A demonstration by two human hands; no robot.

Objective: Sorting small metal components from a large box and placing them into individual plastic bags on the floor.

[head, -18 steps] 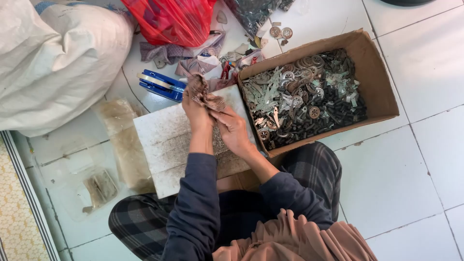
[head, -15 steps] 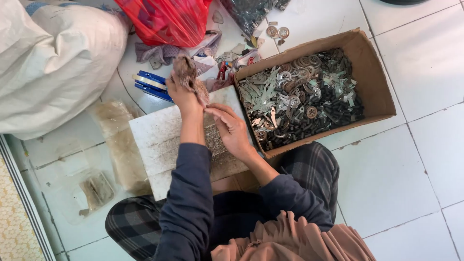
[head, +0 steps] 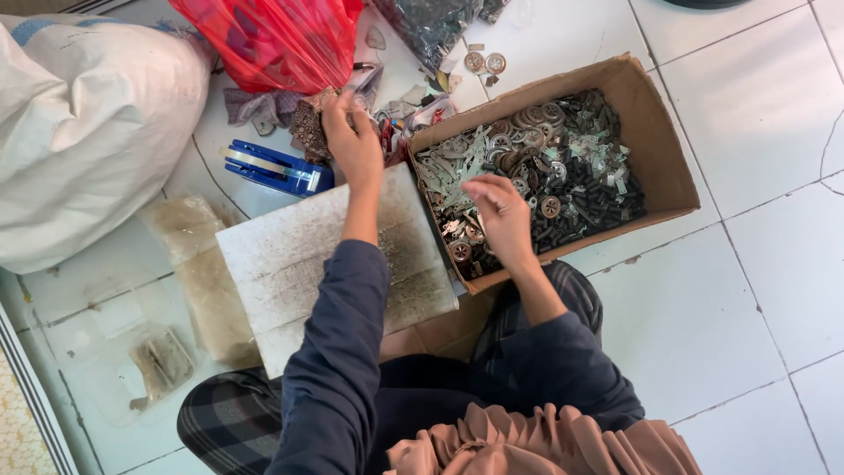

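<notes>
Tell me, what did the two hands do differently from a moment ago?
The left hand carried its brownish cloth piece away from the white board, up toward the red bag. The right hand left the board and reached over the cardboard box of metal parts. Box, board and blue tape dispenser stayed put.

A brown patterned cloth piece (head: 312,127) hangs crumpled beside the red bag, and small metal parts (head: 536,167) fill the open cardboard box (head: 655,149).
</notes>
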